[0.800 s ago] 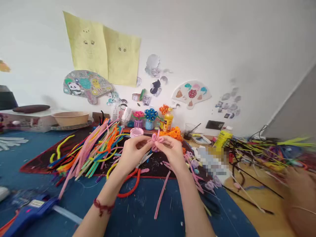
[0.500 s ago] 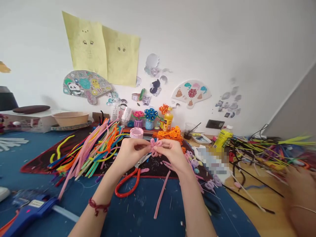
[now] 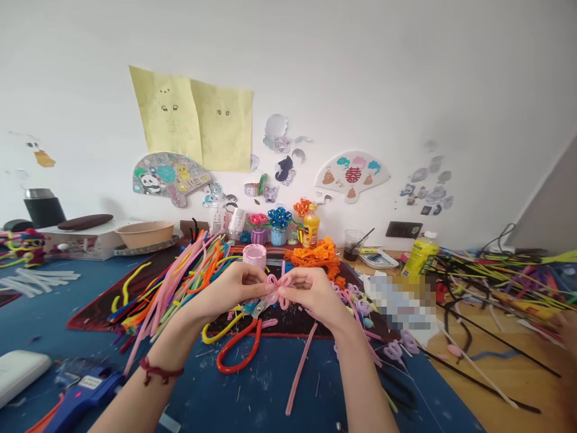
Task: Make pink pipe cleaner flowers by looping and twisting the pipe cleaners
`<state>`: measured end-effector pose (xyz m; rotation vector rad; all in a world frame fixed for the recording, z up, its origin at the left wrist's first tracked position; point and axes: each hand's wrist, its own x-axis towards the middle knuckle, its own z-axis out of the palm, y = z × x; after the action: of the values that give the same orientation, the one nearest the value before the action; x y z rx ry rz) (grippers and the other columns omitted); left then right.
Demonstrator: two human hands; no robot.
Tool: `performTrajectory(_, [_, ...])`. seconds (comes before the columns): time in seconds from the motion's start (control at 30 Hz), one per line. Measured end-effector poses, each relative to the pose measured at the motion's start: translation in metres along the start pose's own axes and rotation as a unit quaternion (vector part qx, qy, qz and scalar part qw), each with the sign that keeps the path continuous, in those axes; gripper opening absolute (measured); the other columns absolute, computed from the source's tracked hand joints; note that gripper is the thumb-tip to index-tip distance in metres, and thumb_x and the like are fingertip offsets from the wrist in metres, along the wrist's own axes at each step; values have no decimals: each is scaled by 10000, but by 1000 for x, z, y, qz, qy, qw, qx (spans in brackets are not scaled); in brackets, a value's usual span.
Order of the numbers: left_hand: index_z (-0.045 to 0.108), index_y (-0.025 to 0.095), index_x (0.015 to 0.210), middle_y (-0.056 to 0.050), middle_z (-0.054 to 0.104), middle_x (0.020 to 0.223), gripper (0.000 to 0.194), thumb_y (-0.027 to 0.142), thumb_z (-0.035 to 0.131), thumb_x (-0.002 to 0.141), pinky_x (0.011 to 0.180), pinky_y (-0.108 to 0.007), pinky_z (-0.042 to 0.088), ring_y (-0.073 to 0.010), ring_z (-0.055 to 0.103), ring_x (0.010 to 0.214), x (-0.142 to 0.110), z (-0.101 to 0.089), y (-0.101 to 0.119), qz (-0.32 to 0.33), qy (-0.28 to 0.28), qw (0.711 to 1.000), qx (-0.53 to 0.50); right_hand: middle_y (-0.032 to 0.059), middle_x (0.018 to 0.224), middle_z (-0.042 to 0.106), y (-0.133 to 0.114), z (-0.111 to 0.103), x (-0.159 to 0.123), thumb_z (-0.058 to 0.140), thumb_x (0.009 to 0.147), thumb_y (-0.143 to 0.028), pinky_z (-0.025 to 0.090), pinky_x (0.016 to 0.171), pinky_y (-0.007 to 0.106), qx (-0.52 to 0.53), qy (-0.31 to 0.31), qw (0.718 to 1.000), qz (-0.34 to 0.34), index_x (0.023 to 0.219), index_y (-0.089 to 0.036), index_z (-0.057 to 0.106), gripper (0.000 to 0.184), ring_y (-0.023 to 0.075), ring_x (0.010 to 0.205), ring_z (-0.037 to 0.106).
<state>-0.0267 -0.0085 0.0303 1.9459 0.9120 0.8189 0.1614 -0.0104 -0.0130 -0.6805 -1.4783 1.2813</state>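
A pink flower of looped pipe cleaner (image 3: 280, 291) is pinched between both hands above the dark mat. My left hand (image 3: 246, 285) grips its left petals between thumb and fingers. On its right side, my right hand (image 3: 306, 291) pinches the petals the same way. Just below lie red-handled scissors (image 3: 238, 355), their blades partly hidden by my left hand. A loose pink pipe cleaner (image 3: 301, 370) rests on the blue table beneath my right hand. Behind the hands stands a small pink pot (image 3: 254, 255).
A bundle of coloured pipe cleaners (image 3: 180, 276) spreads at left, with a blue glue gun (image 3: 85, 394) nearer. Orange flowers (image 3: 315, 255) and a juice bottle (image 3: 311, 225) stand behind. Another person's hand (image 3: 568, 331) shows at the right edge, near more pipe cleaners (image 3: 509, 273).
The view has tilted up and shifted slightly left. Both hands still pinch the pink flower, whose petals now face the camera more openly. The other person's hand has drawn mostly out of view.
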Motion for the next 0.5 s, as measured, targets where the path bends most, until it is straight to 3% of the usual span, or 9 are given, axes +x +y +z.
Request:
performTrajectory(0.1, [673, 117, 683, -11, 577, 618, 332, 440, 697, 755, 487, -192, 327, -94, 451, 554, -4, 2, 6, -1, 15, 1000, -3, 11, 603, 667, -3, 0, -2, 789, 689, -273, 457, 548, 243, 32, -5, 999, -5, 692, -137, 672, 179, 119, 519, 589])
performTrajectory(0.3, [705, 121, 728, -6, 604, 611, 307, 405, 635, 823, 507, -194, 341, -92, 447, 556, -17, 7, 10, 26, 39, 992, 116, -1, 569, 651, -3, 2, -2, 787, 686, -239, 440, 535, 238, 71, -22, 997, -8, 676, -143, 675, 149, 111, 498, 567])
performTrajectory(0.5, [735, 141, 781, -22, 680, 686, 283, 341, 563, 885, 561, -188, 393, -110, 537, 612, -28, 11, 12, 103, 82, 964, 232, -12, 540, 641, 2, 3, 0, 792, 654, -190, 415, 505, 210, 109, -39, 993, 7, 661, -139, 698, 107, 84, 464, 535])
